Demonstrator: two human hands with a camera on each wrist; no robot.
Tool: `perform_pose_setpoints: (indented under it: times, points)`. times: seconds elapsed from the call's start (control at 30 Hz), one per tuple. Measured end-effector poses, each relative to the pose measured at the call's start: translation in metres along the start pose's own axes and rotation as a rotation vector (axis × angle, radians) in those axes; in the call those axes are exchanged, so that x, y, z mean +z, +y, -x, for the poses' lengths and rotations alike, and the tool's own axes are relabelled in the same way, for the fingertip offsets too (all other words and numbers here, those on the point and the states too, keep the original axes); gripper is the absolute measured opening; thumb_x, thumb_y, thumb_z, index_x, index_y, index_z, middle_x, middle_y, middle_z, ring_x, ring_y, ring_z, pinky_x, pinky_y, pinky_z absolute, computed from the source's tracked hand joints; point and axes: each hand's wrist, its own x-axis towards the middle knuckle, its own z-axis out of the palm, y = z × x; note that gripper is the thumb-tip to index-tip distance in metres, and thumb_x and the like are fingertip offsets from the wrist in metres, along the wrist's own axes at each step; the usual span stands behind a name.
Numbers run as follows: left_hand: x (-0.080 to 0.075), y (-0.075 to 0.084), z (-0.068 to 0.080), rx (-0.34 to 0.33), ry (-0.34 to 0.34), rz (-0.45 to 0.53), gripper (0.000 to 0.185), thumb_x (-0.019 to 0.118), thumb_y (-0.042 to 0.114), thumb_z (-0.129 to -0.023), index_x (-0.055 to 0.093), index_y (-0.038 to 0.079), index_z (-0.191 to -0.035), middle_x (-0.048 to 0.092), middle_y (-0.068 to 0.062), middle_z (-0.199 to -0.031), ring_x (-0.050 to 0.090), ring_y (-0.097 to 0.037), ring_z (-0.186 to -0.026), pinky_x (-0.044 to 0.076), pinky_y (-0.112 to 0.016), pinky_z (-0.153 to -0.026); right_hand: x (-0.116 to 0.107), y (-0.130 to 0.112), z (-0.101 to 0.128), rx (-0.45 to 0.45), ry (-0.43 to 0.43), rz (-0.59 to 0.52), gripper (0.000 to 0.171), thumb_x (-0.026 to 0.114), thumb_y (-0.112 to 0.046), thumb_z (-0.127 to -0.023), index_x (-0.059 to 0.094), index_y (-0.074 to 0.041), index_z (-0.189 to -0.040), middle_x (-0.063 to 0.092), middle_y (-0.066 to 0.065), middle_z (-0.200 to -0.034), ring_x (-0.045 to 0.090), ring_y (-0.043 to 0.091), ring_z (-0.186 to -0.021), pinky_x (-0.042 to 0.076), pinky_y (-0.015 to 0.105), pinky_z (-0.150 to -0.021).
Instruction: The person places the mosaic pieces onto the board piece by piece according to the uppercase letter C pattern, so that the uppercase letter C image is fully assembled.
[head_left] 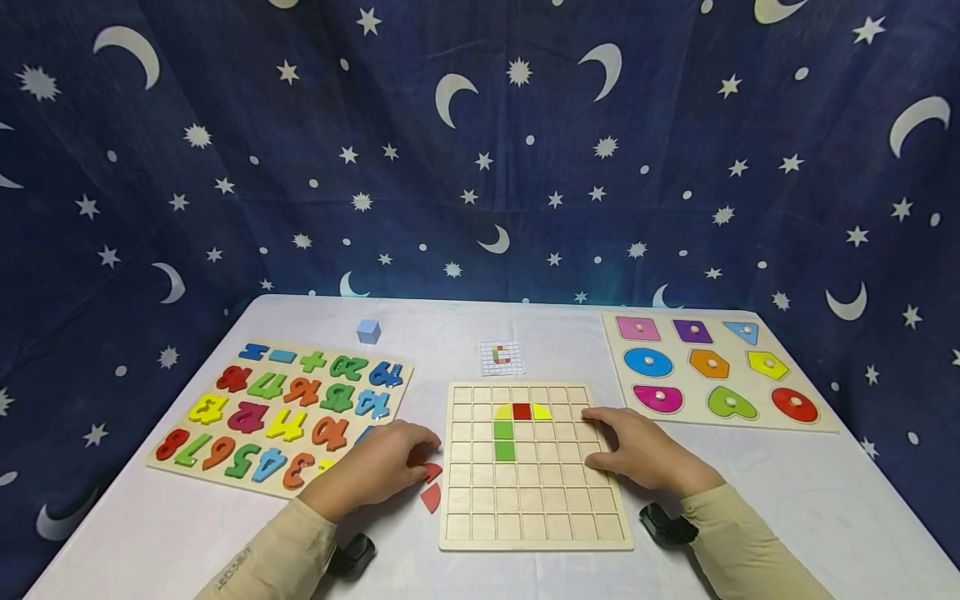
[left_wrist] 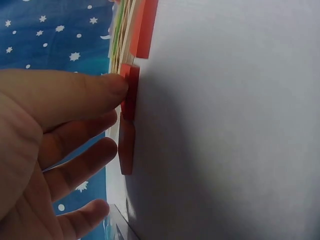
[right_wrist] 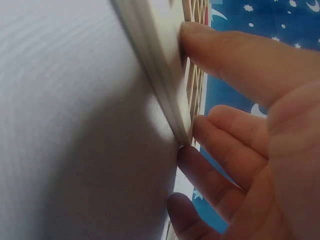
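While my left hand (head_left: 375, 467) reaches over the small red quarter-circle pieces (head_left: 431, 498), its thumb and fingers stand apart, relaxed; the thumb tip is at one piece, but I cannot tell whether it touches. The pieces lie on the white tabletop (head_left: 540, 575) close by those fingertips. Just right of them, between my two hands, lies a square, pale wooden grid board (head_left: 555, 500). My right hand (head_left: 645, 450) rests loosely against its right edge, thumb and forefinger spread. On the board, a red square tile (head_left: 521, 411) sits between two yellow quarter-circle tiles (head_left: 542, 412), with two green square tiles (head_left: 505, 451) in a column nearer my hands. Ahead of both hands lies a small white pattern card (head_left: 502, 367). Left of my left hand is a wooden board of coloured numbers (head_left: 292, 371); farther ahead stands a pale blue cube (head_left: 368, 332). Beyond my right hand lies a wooden board of knobbed coloured shapes (head_left: 681, 358).
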Motion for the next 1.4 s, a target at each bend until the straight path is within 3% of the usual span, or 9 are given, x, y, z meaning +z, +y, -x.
perform_pose_setpoints:
  times: [0.3,0.53,0.83,1.1,1.4]
  points:
    - [0.0005,0.0045,-0.0011,0.021,-0.004,-0.022,0.026,0.084,0.011,-0.081,0.073,0.010,-0.104,0.065,0.008,-0.086,0.055,-0.010,-0.078,0.045,-0.035,-0.074,-0.0012,-0.0017,0.0005,0.005,-0.005,-0.003,0.069,0.082,-0.028,-0.082,0.055,-0.004,-0.141,0.054,0.019,-0.140,0.047,0.040,-0.129,0.036,0.058,-0.106]
    - [0.0014,0.0060,-0.0002,0.038,-0.039,0.069,0.021,0.078,-0.001,-0.083,0.071,0.007,-0.101,0.064,0.006,-0.085,0.056,-0.010,-0.076,0.052,-0.031,-0.071,-0.0023,-0.0022,0.0002,0.001,0.003,0.009,0.068,0.082,-0.028,-0.082,0.055,-0.005,-0.140,0.055,0.019,-0.139,0.048,0.040,-0.128,0.036,0.058,-0.106]
    - [0.0001,0.0028,0.0015,0.131,-0.040,0.033,0.018,0.075,-0.004,-0.083,0.072,0.012,-0.090,0.064,0.010,-0.081,0.054,-0.006,-0.075,0.051,-0.031,-0.071,-0.0019,-0.0021,0.0000,-0.011,0.005,0.007,0.067,0.081,-0.027,-0.083,0.055,-0.004,-0.140,0.055,0.019,-0.139,0.048,0.040,-0.127,0.037,0.058,-0.105]
    - [-0.0002,0.0017,0.0041,0.105,-0.037,-0.005,0.017,0.077,-0.001,-0.082,0.073,0.012,-0.093,0.063,0.010,-0.083,0.052,-0.009,-0.077,0.050,-0.032,-0.072,-0.0009,-0.0021,0.0005,0.003,-0.001,0.005,0.068,0.082,-0.027,-0.082,0.055,-0.005,-0.140,0.054,0.020,-0.139,0.048,0.040,-0.128,0.037,0.059,-0.106]
    - [0.0027,0.0006,0.0046,0.064,0.041,-0.088,0.016,0.082,0.013,-0.081,0.070,0.011,-0.091,0.058,0.009,-0.078,0.049,-0.012,-0.075,0.045,-0.031,-0.068,-0.0004,-0.0032,0.0006,0.018,-0.006,0.006,0.069,0.083,-0.028,-0.081,0.055,-0.006,-0.141,0.054,0.019,-0.140,0.047,0.041,-0.129,0.036,0.059,-0.106]
